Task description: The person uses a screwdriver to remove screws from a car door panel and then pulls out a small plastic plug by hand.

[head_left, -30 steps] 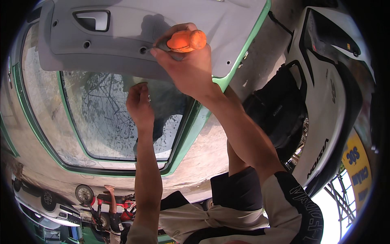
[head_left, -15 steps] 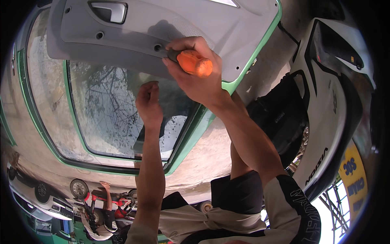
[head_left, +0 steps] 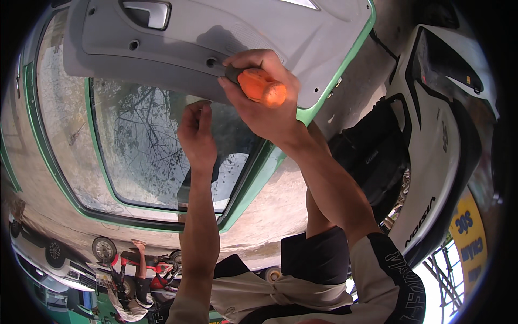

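Note:
My right hand is wrapped round a screwdriver-like tool with a bright orange grip and dark collar. The tool is at the lower part of a grey door trim panel, beside a round recessed hole; my fingers hide most of its front end. My left hand is closed, fingertips pinched just below the panel's lower edge in front of the window glass; what they hold, if anything, is hidden. The panel sits on a green-framed vehicle door and has a silver handle in a recess.
A white and black scooter stands close on the right, above a yellow sign. At the lower left are a white car, a red two-wheeler and another person's arm, with concrete ground behind the door.
The door and my right hand with the tool have shifted down and right in the view since a second ago. My left hand has risen slightly in the last half second.

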The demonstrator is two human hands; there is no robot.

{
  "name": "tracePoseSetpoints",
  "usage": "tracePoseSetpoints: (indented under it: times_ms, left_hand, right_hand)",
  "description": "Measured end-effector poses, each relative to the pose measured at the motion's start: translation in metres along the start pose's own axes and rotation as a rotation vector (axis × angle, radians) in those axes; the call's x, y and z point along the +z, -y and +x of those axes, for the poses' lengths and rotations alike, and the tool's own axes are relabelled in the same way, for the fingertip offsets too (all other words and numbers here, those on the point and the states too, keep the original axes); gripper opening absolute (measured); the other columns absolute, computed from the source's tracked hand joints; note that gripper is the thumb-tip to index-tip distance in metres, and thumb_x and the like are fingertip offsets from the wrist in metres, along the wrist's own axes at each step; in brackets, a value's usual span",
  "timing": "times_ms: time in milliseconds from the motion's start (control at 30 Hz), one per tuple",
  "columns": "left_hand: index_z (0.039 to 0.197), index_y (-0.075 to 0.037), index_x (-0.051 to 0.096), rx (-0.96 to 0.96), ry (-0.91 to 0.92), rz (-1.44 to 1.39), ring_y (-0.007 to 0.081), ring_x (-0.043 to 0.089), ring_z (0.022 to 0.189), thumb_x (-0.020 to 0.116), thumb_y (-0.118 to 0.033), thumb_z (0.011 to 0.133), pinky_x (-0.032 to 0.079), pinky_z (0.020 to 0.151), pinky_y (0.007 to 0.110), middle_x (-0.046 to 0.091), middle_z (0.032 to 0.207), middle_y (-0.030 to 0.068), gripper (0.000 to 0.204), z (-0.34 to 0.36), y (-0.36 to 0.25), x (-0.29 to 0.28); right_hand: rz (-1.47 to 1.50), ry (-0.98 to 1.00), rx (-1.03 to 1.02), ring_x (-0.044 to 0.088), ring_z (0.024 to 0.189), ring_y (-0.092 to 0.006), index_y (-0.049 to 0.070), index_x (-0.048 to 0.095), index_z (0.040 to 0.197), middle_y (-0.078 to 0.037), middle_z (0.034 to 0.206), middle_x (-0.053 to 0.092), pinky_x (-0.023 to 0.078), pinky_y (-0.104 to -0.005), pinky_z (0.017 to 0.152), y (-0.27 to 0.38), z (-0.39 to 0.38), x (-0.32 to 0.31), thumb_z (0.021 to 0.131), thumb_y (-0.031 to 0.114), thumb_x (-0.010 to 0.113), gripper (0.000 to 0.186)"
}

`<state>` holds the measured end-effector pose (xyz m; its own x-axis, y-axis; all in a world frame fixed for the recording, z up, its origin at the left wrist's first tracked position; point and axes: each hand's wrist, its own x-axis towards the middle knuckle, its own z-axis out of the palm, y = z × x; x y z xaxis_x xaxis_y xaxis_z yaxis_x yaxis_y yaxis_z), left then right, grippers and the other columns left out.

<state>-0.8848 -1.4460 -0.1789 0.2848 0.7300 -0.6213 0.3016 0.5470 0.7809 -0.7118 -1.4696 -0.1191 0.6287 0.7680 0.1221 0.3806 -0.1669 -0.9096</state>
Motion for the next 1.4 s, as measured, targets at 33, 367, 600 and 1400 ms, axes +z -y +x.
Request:
tracePoseSetpoints:
  times_ms: [33, 367, 600, 1400]
  left_hand:
    - [0.106, -0.002, 0.068, 0.051, -0.005, -0.026, -0.0017, 0.037, 0.059, 0.063, -0.012, 0.104, 0.026, 0.052, 0.019, 0.056, 0.076, -0.0081, 0.012, 0.000, -0.005, 0.003]
    - [0.107, -0.001, 0.068, 0.062, 0.022, -0.037, -0.0014, 0.038, 0.064, 0.062, -0.011, 0.104, 0.026, 0.055, 0.020, 0.059, 0.081, -0.0071, 0.012, 0.000, -0.021, 0.019]
    - [0.108, -0.001, 0.068, 0.066, 0.023, -0.017, -0.0007, 0.040, 0.066, 0.062, -0.010, 0.103, 0.028, 0.056, 0.020, 0.060, 0.082, -0.0061, 0.012, 0.000, -0.020, 0.015]
    - [0.125, 0.007, 0.058, 0.091, 0.008, -0.341, 0.0181, 0.067, 0.107, 0.064, 0.010, 0.091, 0.054, 0.096, 0.029, 0.069, 0.112, 0.0112, 0.035, -0.003, -0.019, 0.001]
  right_hand:
    - [0.023, 0.006, -0.005, 0.072, 0.089, -0.0165, 0.001, 0.059, 0.104, -0.010, 0.103, 0.074, 0.058, -0.0278, 0.078, -0.003, 0.000, 0.002, 0.080, -0.006, 0.083, 0.036]
    - [0.085, 0.016, 0.052, 0.074, 0.085, -0.0286, 0.004, 0.062, 0.103, -0.010, 0.097, 0.071, 0.059, -0.0352, 0.073, -0.013, 0.000, 0.006, 0.077, -0.001, 0.085, 0.034]
    - [-0.017, 0.065, -0.001, 0.074, 0.086, -0.0167, 0.003, 0.059, 0.105, -0.007, 0.101, 0.075, 0.059, -0.0274, 0.076, -0.010, 0.004, 0.000, 0.081, -0.004, 0.083, 0.034]
    - [0.223, -0.066, 0.127, 0.071, 0.094, -0.0145, 0.002, 0.054, 0.109, -0.014, 0.110, 0.072, 0.058, -0.0258, 0.078, 0.018, -0.021, -0.009, 0.085, -0.010, 0.076, 0.035]
